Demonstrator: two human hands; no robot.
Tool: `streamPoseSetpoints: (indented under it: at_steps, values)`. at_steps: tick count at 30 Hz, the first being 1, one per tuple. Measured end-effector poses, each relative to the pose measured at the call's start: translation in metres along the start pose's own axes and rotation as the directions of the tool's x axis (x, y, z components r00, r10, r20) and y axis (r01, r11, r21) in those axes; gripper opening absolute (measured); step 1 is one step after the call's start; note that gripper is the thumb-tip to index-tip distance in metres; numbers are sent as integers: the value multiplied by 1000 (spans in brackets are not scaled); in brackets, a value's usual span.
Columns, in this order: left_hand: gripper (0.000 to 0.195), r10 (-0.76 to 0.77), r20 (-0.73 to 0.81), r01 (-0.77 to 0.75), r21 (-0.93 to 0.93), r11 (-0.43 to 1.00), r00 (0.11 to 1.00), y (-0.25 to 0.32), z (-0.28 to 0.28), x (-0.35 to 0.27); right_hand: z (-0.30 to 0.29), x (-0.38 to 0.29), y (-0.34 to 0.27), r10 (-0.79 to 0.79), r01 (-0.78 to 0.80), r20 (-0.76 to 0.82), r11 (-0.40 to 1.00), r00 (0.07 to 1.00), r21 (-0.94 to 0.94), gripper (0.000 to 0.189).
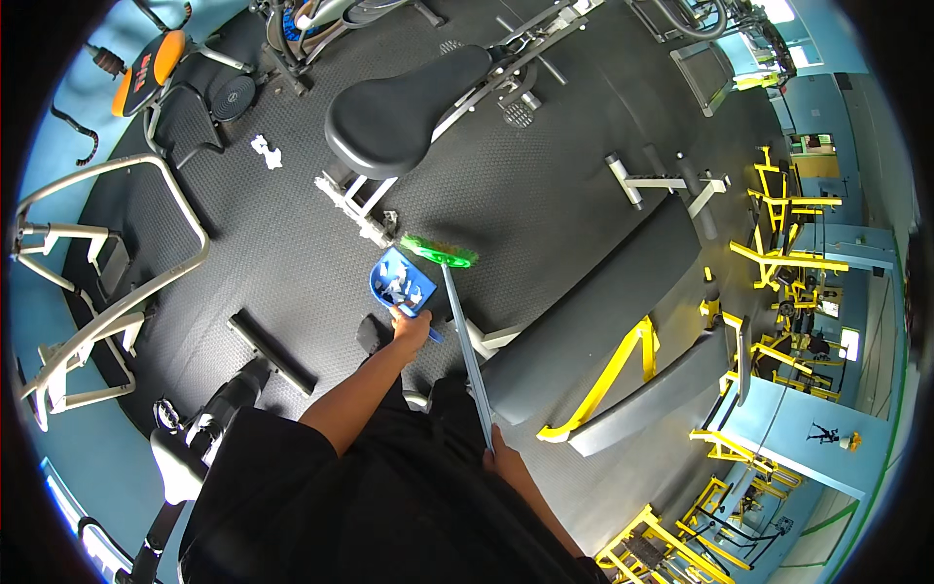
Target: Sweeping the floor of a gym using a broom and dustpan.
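My left hand (412, 330) grips the handle of a blue plastic dustpan (384, 270), which holds several white paper scraps (398, 281). My right hand (502, 454) is closed around the upper part of a long grey broom handle (467, 343). At its far end, the broom head (441, 252) with green bristles rests on the black textured floor, just beyond the dustpan and beside the white foot of a padded exercise machine. More crumpled white paper (267, 152) lies on the floor at the upper left.
A machine with a black padded seat (394, 117) stands ahead. A long black bench (598, 299) is close on the right, with a yellow-framed bench (613, 379) beyond it. A curved metal frame (193, 219) stands at left, and a black T-shaped machine foot (271, 350) is nearer.
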State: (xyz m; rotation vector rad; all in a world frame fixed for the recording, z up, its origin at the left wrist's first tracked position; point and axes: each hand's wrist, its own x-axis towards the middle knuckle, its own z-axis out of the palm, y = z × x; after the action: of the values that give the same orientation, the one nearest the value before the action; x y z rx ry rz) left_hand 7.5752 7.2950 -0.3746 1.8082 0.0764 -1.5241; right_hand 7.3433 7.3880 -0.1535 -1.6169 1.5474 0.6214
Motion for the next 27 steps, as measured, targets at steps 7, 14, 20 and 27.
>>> streamPoseSetpoints:
  at_steps: [7,14,20,27]
  values:
    - [43,24,7,-22,-175,984,1000,20,-18,-14,-2,13,1,-40,39,32,999,999,23,61]
    - [43,-5,-5,4,-159,987,1000,54,-32,-30,-39,-6,-8,34,-43,73,991,997,126,57]
    - [43,107,65,-106,-14,994,992,88,-33,-35,-83,17,-4,120,-68,-150,947,981,315,54]
    - [49,160,180,-106,-277,955,971,161,4,-4,-111,115,55,2,173,-517,942,856,289,52]
